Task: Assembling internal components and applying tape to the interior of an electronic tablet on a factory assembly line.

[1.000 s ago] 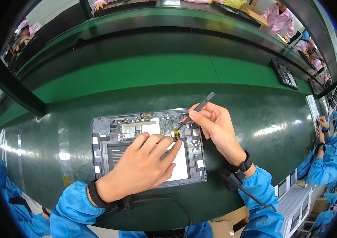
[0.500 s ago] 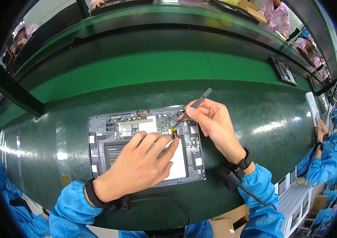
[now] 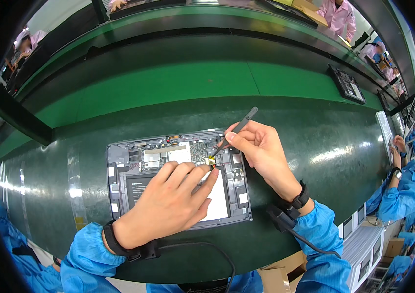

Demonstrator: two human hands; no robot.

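A laptop base (image 3: pixel 246 215) lies with its inside showing, a circuit board along the far side and a black battery (image 3: pixel 136 183) nearer me. My right hand (image 3: pixel 261 149) pinches a dark grey spudger (image 3: pixel 243 122), slanted with its thin tip down at a yellow-taped cable connector (image 3: pixel 211 159). Red and dark wires run from that connector toward me. Palm down over the battery and a white panel (image 3: pixel 219 200), my left hand (image 3: pixel 171 200) has its fingers spread. Its index fingertip touches down beside the wires; what lies under the palm is hidden.
A green-topped bench (image 3: pixel 310 132) carries the laptop. Another opened dark device (image 3: pixel 348 85) sits at the far right. Co-workers in blue sit at both sides, others in pink beyond the raised shelf. Black cables hang from both my wrist straps. A cardboard box (image 3: pixel 276 278) stands below the near edge.
The spudger and my right hand have shifted very slightly, with the tip still at the connector. My left hand stays in place. The co-worker at the right has moved their hands.
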